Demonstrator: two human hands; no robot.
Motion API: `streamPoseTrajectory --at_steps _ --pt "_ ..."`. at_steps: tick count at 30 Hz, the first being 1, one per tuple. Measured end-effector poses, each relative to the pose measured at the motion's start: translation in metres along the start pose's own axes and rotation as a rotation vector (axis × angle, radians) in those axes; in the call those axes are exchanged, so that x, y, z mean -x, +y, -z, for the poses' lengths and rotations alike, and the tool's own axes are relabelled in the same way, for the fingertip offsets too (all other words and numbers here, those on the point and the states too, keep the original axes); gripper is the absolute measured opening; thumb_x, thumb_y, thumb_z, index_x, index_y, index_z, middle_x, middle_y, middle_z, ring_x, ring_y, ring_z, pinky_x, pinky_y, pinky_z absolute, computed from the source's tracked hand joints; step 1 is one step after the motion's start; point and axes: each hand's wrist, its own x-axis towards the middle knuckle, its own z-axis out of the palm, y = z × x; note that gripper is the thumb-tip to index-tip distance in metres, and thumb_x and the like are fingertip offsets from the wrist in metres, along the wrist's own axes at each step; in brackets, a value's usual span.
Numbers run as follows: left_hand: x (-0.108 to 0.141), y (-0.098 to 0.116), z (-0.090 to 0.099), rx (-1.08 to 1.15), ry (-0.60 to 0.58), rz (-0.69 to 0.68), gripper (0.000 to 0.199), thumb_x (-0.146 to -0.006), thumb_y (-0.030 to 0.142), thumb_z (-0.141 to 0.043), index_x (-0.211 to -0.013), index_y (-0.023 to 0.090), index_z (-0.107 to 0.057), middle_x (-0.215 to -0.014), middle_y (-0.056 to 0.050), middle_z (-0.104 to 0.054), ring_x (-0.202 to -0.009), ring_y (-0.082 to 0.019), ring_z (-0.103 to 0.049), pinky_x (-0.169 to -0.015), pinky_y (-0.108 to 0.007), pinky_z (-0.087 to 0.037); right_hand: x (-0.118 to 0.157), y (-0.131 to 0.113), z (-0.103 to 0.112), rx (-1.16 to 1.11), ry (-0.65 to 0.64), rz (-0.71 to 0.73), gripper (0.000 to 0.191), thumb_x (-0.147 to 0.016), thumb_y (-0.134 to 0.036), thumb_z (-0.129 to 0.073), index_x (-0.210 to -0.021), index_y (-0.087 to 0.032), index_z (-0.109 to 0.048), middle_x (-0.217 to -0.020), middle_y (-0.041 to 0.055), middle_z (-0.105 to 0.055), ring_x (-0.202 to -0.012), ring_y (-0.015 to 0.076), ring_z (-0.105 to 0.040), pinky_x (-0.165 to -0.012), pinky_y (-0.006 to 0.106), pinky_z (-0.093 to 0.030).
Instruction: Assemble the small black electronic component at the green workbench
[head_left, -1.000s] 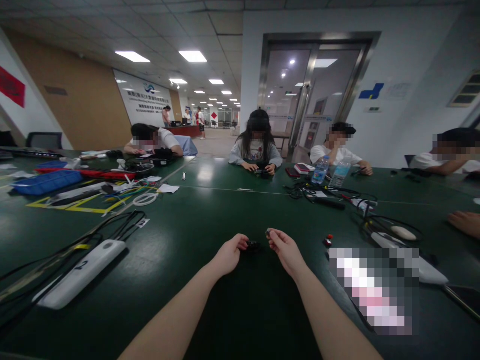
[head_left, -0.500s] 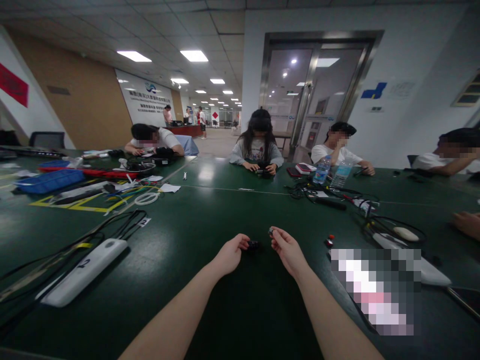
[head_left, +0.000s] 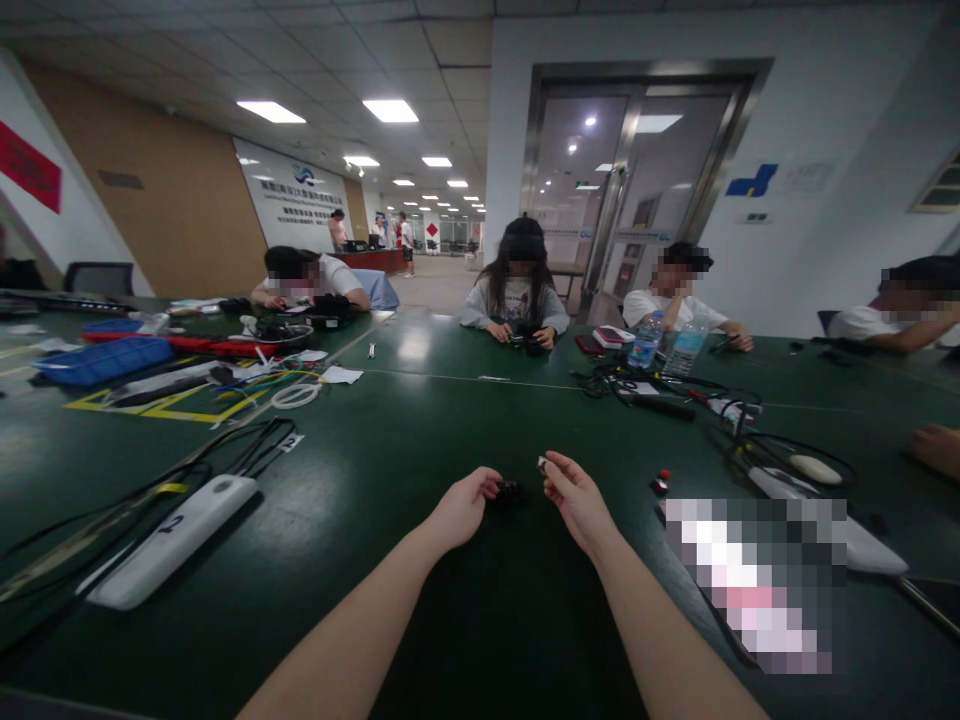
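Observation:
My left hand (head_left: pixel 471 503) is closed at the fingertips on a small black object (head_left: pixel 509 490), held low over the dark green table (head_left: pixel 420 440). The object's exact kind is too small to make out. To its right, my right hand (head_left: pixel 571 492) pinches a tiny piece with a pale face (head_left: pixel 541 463) between thumb and fingers. The two hands are a short way apart, and what they hold does not touch. A small red and black item (head_left: pixel 661 482) stands on the table to the right of my right hand.
A white power strip (head_left: pixel 172 540) with black cables lies at left. Beyond it are a blue tray (head_left: pixel 105 361) and loose wires. On the right are a blurred-out flat device (head_left: pixel 750 590), cables, a white mouse (head_left: pixel 814 469) and water bottles (head_left: pixel 646 340). Several people sit around the table.
The small piece in my right hand has turned slightly and now shows a paler face. Both hands keep nearly the same place; the view has shifted very slightly.

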Motion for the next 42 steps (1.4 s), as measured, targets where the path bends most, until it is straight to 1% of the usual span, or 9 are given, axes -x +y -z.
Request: streamPoseTrajectory --at_steps 6,10,13,16,22,26,32,37,42 --pt "-0.001 0.004 0.000 -0.028 0.033 -0.028 0.030 -0.082 0.023 -0.031 -0.107 0.022 -0.048 -0.096 -0.002 -0.056 -0.088 -0.013 -0.052 -0.080 -0.028 -0.040 0.004 -0.001 -0.006 0.207 -0.093 0.048 0.032 -0.068 -0.036 -0.061 -0.095 -0.021 -0.059 -0.095 0.0035 -0.062 -0.087 0.0186 -0.056 -0.078 0.033 -0.044" --pt "0.000 0.009 0.001 -0.046 0.055 -0.053 0.031 -0.083 0.035 -0.032 -0.106 0.025 -0.051 -0.092 -0.001 -0.057 -0.082 -0.013 -0.053 -0.074 -0.027 -0.041 0.011 -0.006 -0.013 0.301 -0.219 0.099 0.027 -0.069 -0.032 -0.059 -0.094 -0.022 -0.060 -0.092 0.0017 -0.064 -0.088 0.0177 -0.057 -0.081 0.033 -0.043" --pt "0.001 0.013 0.001 -0.048 0.065 -0.032 0.035 -0.081 0.043 -0.033 -0.105 0.025 -0.052 -0.090 -0.001 -0.058 -0.079 -0.013 -0.053 -0.071 -0.026 -0.042 0.015 -0.010 -0.018 0.367 -0.260 0.108 0.026 -0.071 -0.030 -0.058 -0.095 -0.022 -0.059 -0.092 0.0014 -0.064 -0.088 0.0171 -0.058 -0.080 0.033 -0.043" --pt "0.001 0.017 0.000 -0.042 0.051 -0.008 0.039 -0.078 0.047 -0.038 -0.107 0.024 -0.052 -0.091 -0.002 -0.059 -0.080 -0.014 -0.054 -0.070 -0.026 -0.042 0.017 -0.012 -0.021 0.462 -0.270 0.113 0.025 -0.072 -0.031 -0.056 -0.096 -0.023 -0.059 -0.090 0.0010 -0.064 -0.085 0.0170 -0.059 -0.077 0.033 -0.044" --pt "-0.002 0.017 -0.001 -0.035 0.012 -0.036 0.033 -0.077 0.041 -0.042 -0.101 0.023 -0.057 -0.095 -0.002 -0.060 -0.085 -0.015 -0.054 -0.073 -0.027 -0.042 0.017 -0.011 -0.022 0.562 -0.274 0.131 0.028 -0.073 -0.035 -0.055 -0.098 -0.025 -0.059 -0.087 0.0005 -0.064 -0.082 0.0175 -0.058 -0.073 0.032 -0.044" --pt "-0.004 0.017 0.000 -0.039 0.000 -0.018 0.030 -0.077 0.040 -0.042 -0.094 0.021 -0.059 -0.092 -0.002 -0.060 -0.083 -0.015 -0.054 -0.073 -0.027 -0.041 0.017 -0.012 -0.020 0.560 -0.275 0.110 0.031 -0.073 -0.036 -0.055 -0.101 -0.024 -0.058 -0.089 0.0010 -0.064 -0.084 0.0178 -0.058 -0.075 0.032 -0.043" --pt "-0.008 0.009 0.000 -0.086 0.074 0.004 0.028 -0.077 0.039 -0.041 -0.089 0.020 -0.057 -0.084 -0.001 -0.060 -0.075 -0.014 -0.054 -0.068 -0.026 -0.041 0.010 -0.010 -0.011 0.461 -0.184 0.087 0.033 -0.076 -0.042 -0.048 -0.101 -0.022 -0.058 -0.091 0.0029 -0.063 -0.087 0.0180 -0.056 -0.076 0.031 -0.042" --pt "-0.009 -0.014 0.025 -0.053 0.111 0.054 0.030 -0.076 0.039 -0.040 -0.091 0.018 -0.054 -0.083 -0.002 -0.060 -0.075 -0.014 -0.056 -0.068 -0.026 -0.042 0.005 -0.004 -0.006 0.396 -0.153 0.075 0.035 -0.078 -0.044 -0.043 -0.099 -0.020 -0.058 -0.086 0.0040 -0.063 -0.082 0.0175 -0.056 -0.073 0.031 -0.042" --pt "0.017 -0.035 0.081 -0.106 0.161 0.110 0.028 -0.074 0.041 -0.041 -0.089 0.019 -0.052 -0.082 -0.002 -0.061 -0.077 -0.015 -0.057 -0.071 -0.028 -0.042 0.005 -0.005 -0.004 0.389 -0.174 0.031 0.033 -0.079 -0.043 -0.043 -0.100 -0.022 -0.057 -0.089 0.0035 -0.062 -0.086 0.0180 -0.056 -0.074 0.031 -0.042"
